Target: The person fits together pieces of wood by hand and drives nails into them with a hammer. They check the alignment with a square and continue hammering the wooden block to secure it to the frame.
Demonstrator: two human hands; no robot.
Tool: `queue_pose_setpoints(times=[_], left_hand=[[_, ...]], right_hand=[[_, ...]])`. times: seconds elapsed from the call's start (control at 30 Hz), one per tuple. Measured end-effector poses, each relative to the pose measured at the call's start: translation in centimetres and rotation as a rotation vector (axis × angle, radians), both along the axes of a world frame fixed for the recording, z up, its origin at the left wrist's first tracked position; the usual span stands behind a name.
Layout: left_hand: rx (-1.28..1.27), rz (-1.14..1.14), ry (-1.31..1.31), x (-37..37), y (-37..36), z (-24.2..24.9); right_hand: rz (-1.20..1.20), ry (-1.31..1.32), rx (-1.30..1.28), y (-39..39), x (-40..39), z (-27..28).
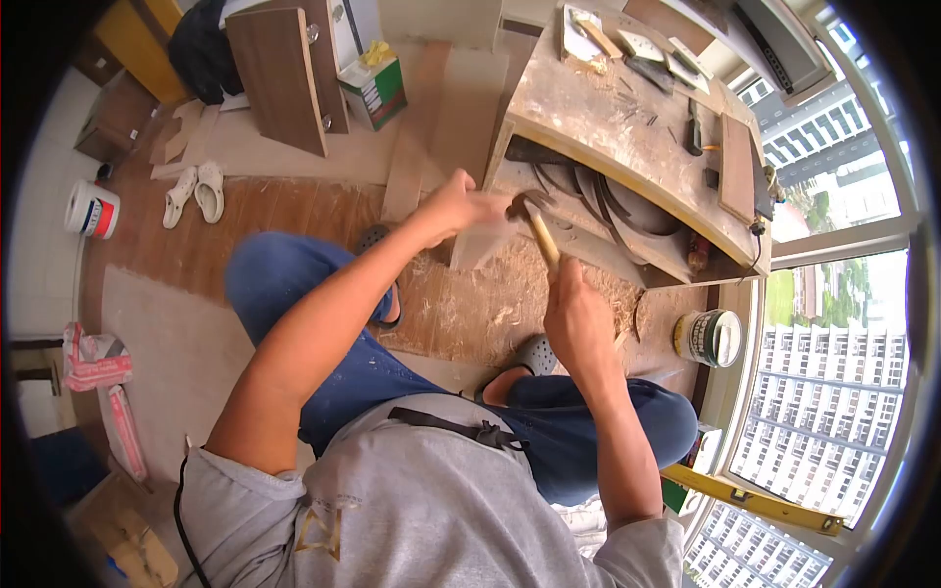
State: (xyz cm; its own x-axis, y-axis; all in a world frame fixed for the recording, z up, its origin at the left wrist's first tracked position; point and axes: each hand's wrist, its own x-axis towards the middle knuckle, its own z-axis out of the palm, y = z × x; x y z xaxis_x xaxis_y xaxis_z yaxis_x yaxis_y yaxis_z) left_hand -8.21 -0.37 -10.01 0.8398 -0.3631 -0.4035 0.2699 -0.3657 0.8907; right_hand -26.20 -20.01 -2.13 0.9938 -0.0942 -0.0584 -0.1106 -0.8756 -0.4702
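Note:
My right hand [578,312] is wrapped round the lower end of a hammer's wooden handle [543,235]. The dark hammer head [525,204] points away from me, in front of the workbench's open shelf. Close to the left of the head is my left hand [453,210], its fingers smeared by motion, so whatever they may hold does not show. Just below that hand stands a pale board [478,245] by the bench's left corner. Curved dark strips [603,201] lie inside the shelf under the wooden workbench [598,127].
Wood shavings [490,304] cover the floor by my feet. A bucket [708,338] stands right, near the window and a yellow spirit level [755,498]. On the bench lie a brown board [737,167] and several tools. A cabinet door [279,78] and green box [372,88] stand behind.

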Motion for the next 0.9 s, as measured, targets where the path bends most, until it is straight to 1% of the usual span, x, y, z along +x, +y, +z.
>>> queue_pose_setpoints(times=[0.03,0.07,0.1,0.13,0.17,0.23,0.27,0.3,0.37,0.4,0.43,0.5,0.53,0.6,0.63,0.7,0.73,0.77,0.83,0.87,0.9], left_hand=[[0.016,-0.004,0.047,0.0,-0.3,0.4],[0.099,-0.002,-0.108,0.6,-0.3,-1.0],[0.101,0.003,-0.106,0.7,0.1,-0.8],[0.058,0.006,-0.086,0.3,0.4,-0.9],[0.011,0.01,-0.076,0.2,0.4,-0.8],[0.015,0.032,-0.092,0.1,0.4,-1.1],[0.024,0.022,-0.125,0.3,0.4,-1.7],[0.035,0.011,-0.156,0.4,0.4,-2.1],[0.045,0.011,-0.148,0.6,0.5,-2.6],[0.055,0.011,-0.145,0.7,0.5,-2.5],[0.051,0.015,-0.153,0.5,0.4,-2.1],[0.079,0.031,-0.181,0.1,-0.2,-1.1],[0.048,0.022,-0.184,0.2,0.0,-1.3],[0.027,0.006,-0.152,0.2,0.7,-1.9],[-0.005,-0.008,-0.136,0.4,0.7,-2.0],[-0.011,-0.001,-0.137,0.6,0.5,-2.1],[-0.011,0.005,-0.134,0.5,0.6,-2.2],[-0.011,0.008,-0.133,0.2,0.5,-2.2],[0.023,0.036,-0.127,-0.3,0.1,-0.3],[0.019,0.04,-0.14,0.0,0.1,-0.3],[0.025,0.03,-0.162,0.3,0.1,-0.7]], right_hand=[[-0.001,-0.018,-0.003,-0.1,0.1,0.4],[0.024,-0.125,0.008,-0.2,0.4,0.8],[0.049,-0.213,0.028,0.1,0.2,1.2],[-0.044,-0.189,0.068,0.7,0.0,1.5],[-0.047,-0.182,0.068,0.8,0.0,2.3],[-0.081,-0.445,0.194,1.0,0.2,4.0],[-0.026,-0.497,0.187,0.9,0.0,4.8],[-0.027,-0.492,0.189,1.1,-0.4,4.5],[-0.006,-0.402,0.147,1.4,-0.8,3.5],[-0.016,-0.219,0.072,1.4,-0.6,2.7],[-0.01,0.017,-0.022,0.5,-0.2,-0.2],[0.008,-0.017,0.035,-0.6,0.5,-1.2],[0.014,-0.019,0.034,0.1,0.8,-0.2],[-0.111,-0.197,0.096,1.9,0.2,2.3],[-0.114,-0.194,0.096,1.9,-0.1,3.2],[-0.04,-0.481,0.247,1.8,-0.2,4.4],[-0.066,-0.517,0.213,2.0,-0.4,3.6],[-0.063,-0.516,0.213,1.8,-0.4,2.5],[-0.018,0.048,-0.072,0.6,-0.1,-0.2],[-0.019,0.013,-0.01,-0.2,-0.1,-1.6],[-0.018,0.002,-0.014,-0.2,0.3,-0.9]])
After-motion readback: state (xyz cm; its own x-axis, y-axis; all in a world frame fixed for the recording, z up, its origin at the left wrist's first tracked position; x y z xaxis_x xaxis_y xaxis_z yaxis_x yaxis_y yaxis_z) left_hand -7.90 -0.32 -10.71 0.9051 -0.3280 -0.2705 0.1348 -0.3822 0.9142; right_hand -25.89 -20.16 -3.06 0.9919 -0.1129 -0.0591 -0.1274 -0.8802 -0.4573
